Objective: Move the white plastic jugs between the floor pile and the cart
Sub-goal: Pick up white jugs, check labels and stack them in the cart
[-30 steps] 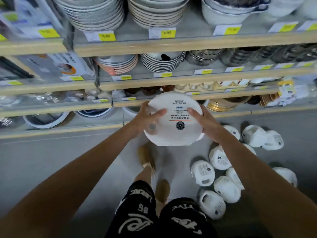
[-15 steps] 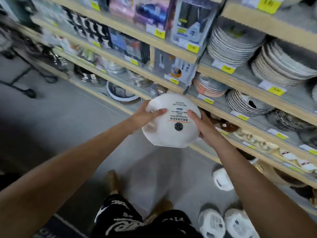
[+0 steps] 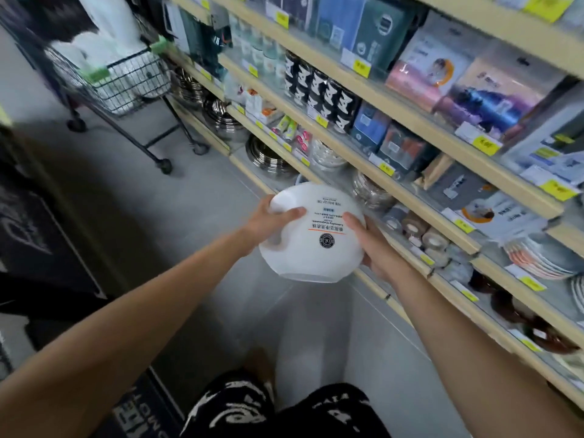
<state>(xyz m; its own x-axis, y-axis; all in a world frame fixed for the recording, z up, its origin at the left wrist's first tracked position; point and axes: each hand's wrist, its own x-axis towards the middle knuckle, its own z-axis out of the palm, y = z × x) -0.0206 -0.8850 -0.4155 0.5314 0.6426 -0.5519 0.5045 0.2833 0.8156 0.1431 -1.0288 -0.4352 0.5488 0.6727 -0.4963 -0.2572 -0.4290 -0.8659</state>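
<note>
Both hands grip a round white plastic jug (image 3: 311,233) between them at arm's length: the left hand (image 3: 268,221) wraps its left side with the thumb laid across the smooth top face, and the right hand (image 3: 371,245) clasps its right side, thumb on the printed label. The label carries an orange line, a dark round seal and small text that reads upside down from here. The jug's shell is glossy and domed, with a flat-cut edge nearest the body; its far side is hidden behind its own bulk.

Well beyond the left hand, up the grey floor (image 3: 196,191), stands a black wire shopping cart (image 3: 123,80) with green corner caps, holding white shapes too blurred to identify. Just past the right hand run pale wooden shelves (image 3: 373,165) with yellow price tags, stacked with shiny steel bowls, packaged goods and plates. Black patterned shorts (image 3: 278,412) are cut off at the bottom edge.
</note>
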